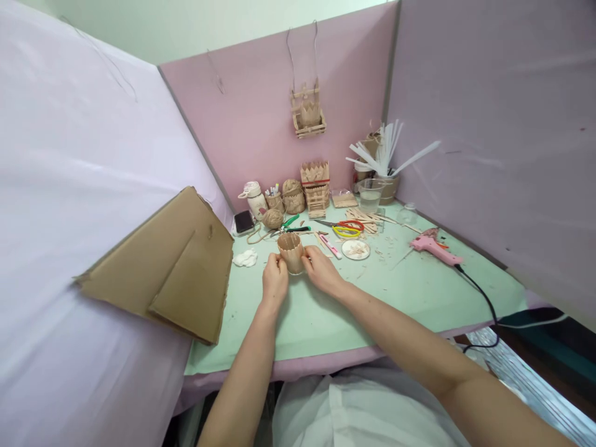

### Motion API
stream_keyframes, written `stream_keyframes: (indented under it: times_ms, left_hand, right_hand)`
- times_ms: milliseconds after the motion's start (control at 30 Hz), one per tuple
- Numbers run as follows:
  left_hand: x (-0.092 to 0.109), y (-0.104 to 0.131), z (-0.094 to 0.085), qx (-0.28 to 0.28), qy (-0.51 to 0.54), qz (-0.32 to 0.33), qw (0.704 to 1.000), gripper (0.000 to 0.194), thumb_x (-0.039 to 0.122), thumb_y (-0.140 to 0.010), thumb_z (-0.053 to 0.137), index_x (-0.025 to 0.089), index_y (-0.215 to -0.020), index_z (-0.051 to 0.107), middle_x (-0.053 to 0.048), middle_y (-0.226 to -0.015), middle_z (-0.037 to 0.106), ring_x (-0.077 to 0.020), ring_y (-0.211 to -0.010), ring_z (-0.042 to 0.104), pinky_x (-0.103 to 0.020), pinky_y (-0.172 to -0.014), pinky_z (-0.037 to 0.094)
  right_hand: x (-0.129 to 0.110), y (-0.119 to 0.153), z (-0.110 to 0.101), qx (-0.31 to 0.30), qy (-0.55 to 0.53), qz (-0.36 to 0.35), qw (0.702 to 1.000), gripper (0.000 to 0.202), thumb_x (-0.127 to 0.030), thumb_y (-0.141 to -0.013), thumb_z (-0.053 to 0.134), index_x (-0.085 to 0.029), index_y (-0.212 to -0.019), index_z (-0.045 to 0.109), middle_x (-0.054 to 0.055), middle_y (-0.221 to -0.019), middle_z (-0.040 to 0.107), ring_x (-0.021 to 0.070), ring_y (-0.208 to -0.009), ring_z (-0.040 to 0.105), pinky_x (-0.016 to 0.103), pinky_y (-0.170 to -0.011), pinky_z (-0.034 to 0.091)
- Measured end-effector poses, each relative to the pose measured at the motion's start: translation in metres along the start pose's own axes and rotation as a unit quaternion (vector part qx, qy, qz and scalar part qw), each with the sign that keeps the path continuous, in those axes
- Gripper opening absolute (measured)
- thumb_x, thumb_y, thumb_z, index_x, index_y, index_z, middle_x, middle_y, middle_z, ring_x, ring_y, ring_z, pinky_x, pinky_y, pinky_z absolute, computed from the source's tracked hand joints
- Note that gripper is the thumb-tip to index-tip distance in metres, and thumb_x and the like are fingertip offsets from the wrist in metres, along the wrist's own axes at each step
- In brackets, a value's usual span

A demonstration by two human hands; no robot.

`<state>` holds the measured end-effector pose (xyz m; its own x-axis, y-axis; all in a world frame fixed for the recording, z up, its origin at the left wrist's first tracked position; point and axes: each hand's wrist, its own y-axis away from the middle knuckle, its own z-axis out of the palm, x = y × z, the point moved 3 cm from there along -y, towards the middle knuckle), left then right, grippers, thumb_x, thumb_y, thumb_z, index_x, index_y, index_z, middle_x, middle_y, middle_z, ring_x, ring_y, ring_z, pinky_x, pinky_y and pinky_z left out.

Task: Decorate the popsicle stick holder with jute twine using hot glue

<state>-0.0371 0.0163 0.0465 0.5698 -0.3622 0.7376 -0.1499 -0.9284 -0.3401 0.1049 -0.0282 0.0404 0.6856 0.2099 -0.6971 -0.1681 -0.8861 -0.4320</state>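
Observation:
A small round cup of upright wooden craft sticks (293, 254) is between my two hands at the middle of the table, its opening tilted up towards me. My left hand (275, 276) grips its left side with thumb and bent fingers. On the opposite side my right hand (321, 268) pinches the wall in the same way. Just behind the cup lie green-handled pliers (291, 222) and a pink-and-white pen-like cutter (329, 246). A white dish of wood scraps (356, 249) sits to the right of my right hand.
Scissors (344, 227) lie before loose craft sticks (365, 218). A pink glue gun (435, 248) with a black cord is at right. Twine balls (272, 218), a bottle (255, 200) and a water tub (370, 196) stand behind. Folded cardboard (172, 267) leans at left; white tissue (245, 258) lies nearby.

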Motion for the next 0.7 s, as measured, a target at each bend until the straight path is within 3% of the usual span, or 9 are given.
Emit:
stream_keyframes:
  times_ms: [100, 233, 433, 700]
  left_hand:
    - [-0.011, 0.0, 0.003, -0.016, 0.021, -0.019, 0.999, 0.014, 0.026, -0.085, 0.038, 0.021, -0.077, 0.048, -0.003, -0.078, 0.06, -0.0163, -0.072, 0.056, -0.028, -0.067, 0.043]
    - [-0.015, -0.004, 0.0, -0.015, 0.031, -0.024, 0.999, 0.014, 0.027, -0.083, 0.041, 0.02, -0.074, 0.049, -0.003, -0.079, 0.063, -0.0166, -0.075, 0.057, -0.028, -0.07, 0.042]
    - [-0.017, -0.01, -0.008, 0.076, 0.066, -0.025, 0.995, 0.015, 0.029, -0.084, 0.043, 0.02, -0.076, 0.052, -0.002, -0.078, 0.063, -0.0156, -0.076, 0.057, -0.027, -0.072, 0.043]
    - [-0.008, -0.007, -0.012, 0.106, 0.035, 0.009, 0.994, 0.014, 0.025, -0.084, 0.046, 0.019, -0.075, 0.055, -0.001, -0.076, 0.061, -0.015, -0.075, 0.055, -0.027, -0.071, 0.043]
  right_hand:
    - [0.008, 0.004, 0.007, -0.027, -0.014, -0.003, 1.0, 0.012, -0.023, -0.088, 0.036, -0.021, -0.078, 0.043, 0.005, -0.088, 0.055, 0.0178, -0.082, 0.052, 0.03, -0.073, 0.039]
    - [0.015, 0.003, 0.005, -0.009, -0.027, -0.006, 1.0, 0.014, -0.024, -0.088, 0.037, -0.021, -0.078, 0.046, 0.006, -0.094, 0.058, 0.0184, -0.091, 0.053, 0.031, -0.079, 0.039]
    - [0.021, -0.006, 0.005, 0.066, -0.048, 0.012, 0.997, 0.015, -0.026, -0.086, 0.04, -0.02, -0.077, 0.05, 0.006, -0.089, 0.059, 0.018, -0.085, 0.053, 0.031, -0.076, 0.04]
    - [0.005, -0.005, -0.001, 0.114, -0.06, -0.017, 0.991, 0.015, -0.025, -0.087, 0.041, -0.021, -0.075, 0.048, 0.003, -0.081, 0.056, 0.0165, -0.078, 0.051, 0.028, -0.068, 0.039]
